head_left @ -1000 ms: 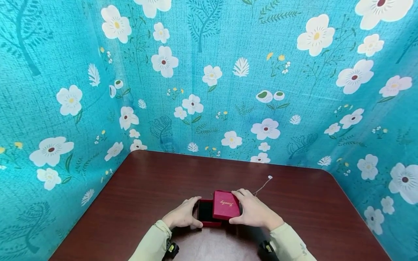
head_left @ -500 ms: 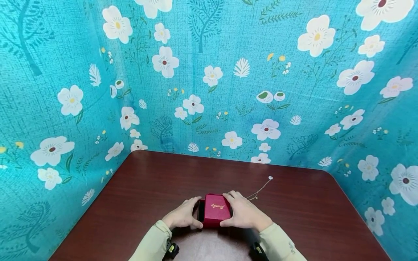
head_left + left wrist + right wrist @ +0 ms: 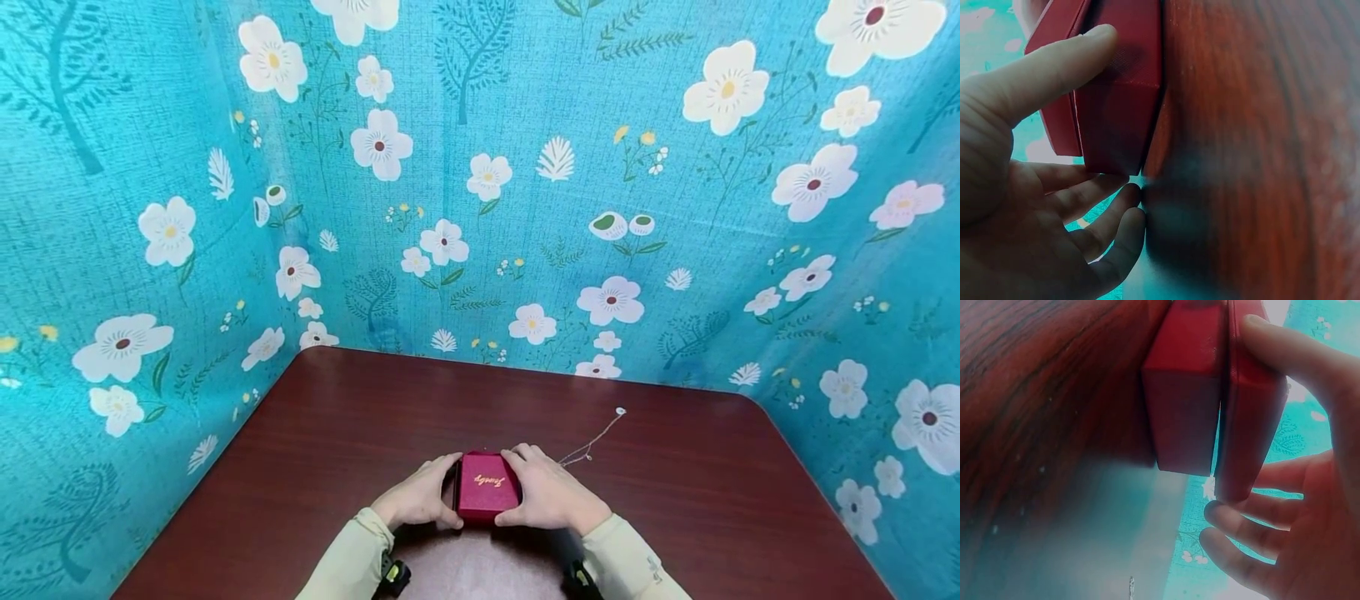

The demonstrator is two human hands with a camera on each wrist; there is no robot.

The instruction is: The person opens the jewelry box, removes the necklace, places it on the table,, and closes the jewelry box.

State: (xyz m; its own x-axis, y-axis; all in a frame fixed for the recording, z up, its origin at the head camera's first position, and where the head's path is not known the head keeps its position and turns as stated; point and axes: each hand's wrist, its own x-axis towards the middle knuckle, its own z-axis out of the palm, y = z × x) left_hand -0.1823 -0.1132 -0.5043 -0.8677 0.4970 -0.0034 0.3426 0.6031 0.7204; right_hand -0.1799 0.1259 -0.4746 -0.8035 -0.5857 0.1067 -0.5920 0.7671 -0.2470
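A red jewelry box stands on the table between the hands. Its lid, with gold "Jewelry" lettering, lies over the base. In the right wrist view a thin gap shows between lid and base, and the lid sits slightly off the base's edge. My left hand grips the base, its thumb on the near side. The lid is pinched by my right hand between thumb and fingers. Behind the right hand a thin chain necklace with a small white tag lies on the table, partly hidden.
The dark red wooden table reaches back to a blue flowered cloth, which hangs behind it and along both sides. Each wrist wears a small black device.
The right hand has moved left with the lid, from partly beside the base to over it. More of the necklace shows now. The left hand has stayed put on the base.
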